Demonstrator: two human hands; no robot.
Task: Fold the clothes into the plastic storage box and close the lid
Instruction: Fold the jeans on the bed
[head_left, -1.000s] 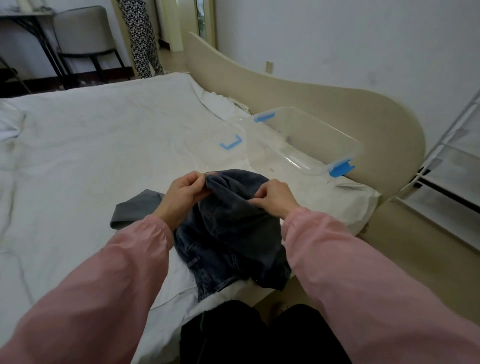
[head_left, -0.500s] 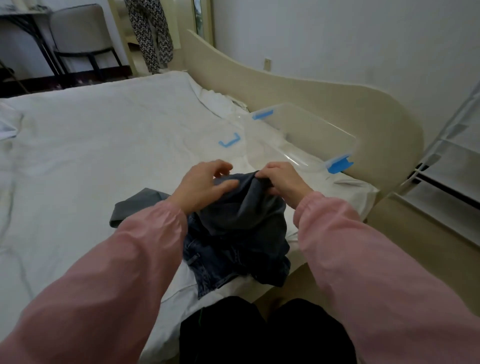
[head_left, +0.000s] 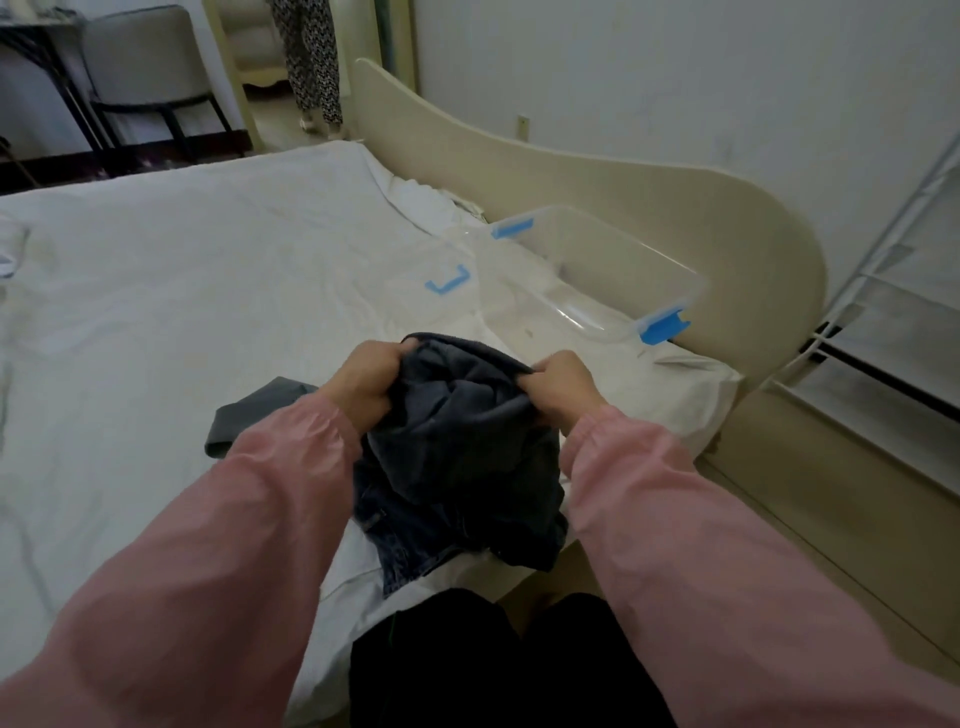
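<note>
A crumpled dark grey garment (head_left: 462, 431) is bunched at the near corner of the white bed (head_left: 208, 291). My left hand (head_left: 371, 382) grips its left upper edge and my right hand (head_left: 563, 384) grips its right upper edge, both fists closed on the cloth. Blue jeans (head_left: 410, 545) lie under it, and a lighter grey garment (head_left: 249, 421) pokes out to the left. The clear plastic storage box (head_left: 597, 280) with blue latches stands open against the headboard. Its clear lid (head_left: 447, 278) with a blue handle lies flat on the bed beside it.
A cream curved headboard (head_left: 649, 208) runs behind the box. White wire shelving (head_left: 893, 332) stands on the right. A chair (head_left: 150, 78) and a table sit at the far left, and a person's patterned trousers (head_left: 311, 57) show in the doorway. My dark-trousered legs (head_left: 493, 665) are below.
Both hands have shifted their grip along the dark grey garment and moved apart, pulling its top edge wider. The person in the doorway has moved right.
</note>
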